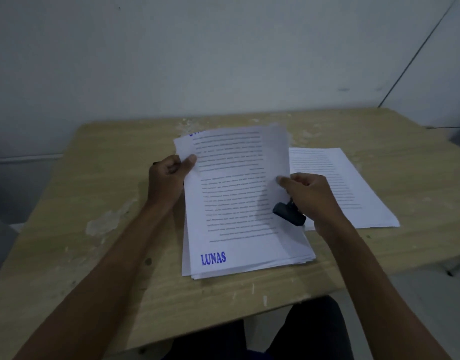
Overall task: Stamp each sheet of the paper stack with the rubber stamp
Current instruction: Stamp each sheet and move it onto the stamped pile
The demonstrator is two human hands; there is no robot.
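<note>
1. Head view, nearest: the paper stack (pixel 247 258) lies on the wooden table (pixel 93 203), its top sheet (pixel 236 183) stamped "LUNAS" in blue.
2. Left hand (pixel 169 178) pinches that sheet's left edge; right hand (pixel 309 193) pinches its right edge while gripping the black rubber stamp (pixel 288 213).
3. Judged step: moving the stamped sheet aside, perhaps to the farther pile (pixel 353 190); then stamping the next.

A pale wooden bench (pixel 99 203) is seen, its top scuffed with whitish paint patches. Behind the bench, a grey wall (pixel 171 61) is met. A dark cable (pixel 415 55) is strung diagonally above the bench's far right corner.
</note>
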